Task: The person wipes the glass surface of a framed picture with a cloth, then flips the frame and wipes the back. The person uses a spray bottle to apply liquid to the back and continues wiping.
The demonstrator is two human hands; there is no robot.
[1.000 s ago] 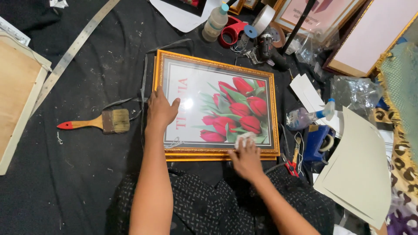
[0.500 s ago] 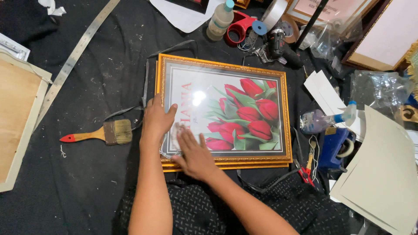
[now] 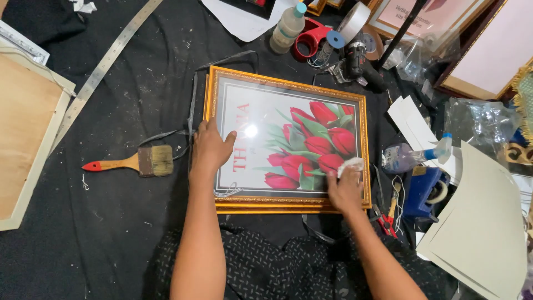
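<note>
We see a black cloth (image 3: 111, 233) covering the whole work surface, with everything lying on it. At the far left edge lies a wooden board (image 3: 22, 128), and a long metal ruler (image 3: 97, 75) runs diagonally just beside it. On the right, near us, lies a stack of grey card (image 3: 483, 233).

The gold frame (image 3: 288, 205) lies flat in the middle, its glass over a picture of red tulips (image 3: 313, 144). A glare spot shows on the glass near the left side.

Our left hand (image 3: 211, 150) rests flat and open on the frame's left edge, fingers spread onto the glass, grasping nothing. Our right hand (image 3: 344, 189) presses a small white cloth (image 3: 350, 165) against the glass at the near right corner, fingers curled over it. Half a second ago this hand was at the near left of the glass, close beside the left hand; it has since swept right along the near edge. The left hand has stayed where it was.

A brush (image 3: 130, 163) with a red-tipped handle lies left of the frame, apart from it. A blue tape dispenser (image 3: 425, 189) sits right of the frame, and a spray bottle (image 3: 413, 155) lies just beyond it. A red tape gun (image 3: 311, 44) and a small bottle (image 3: 287, 28) lie at the far side.
</note>
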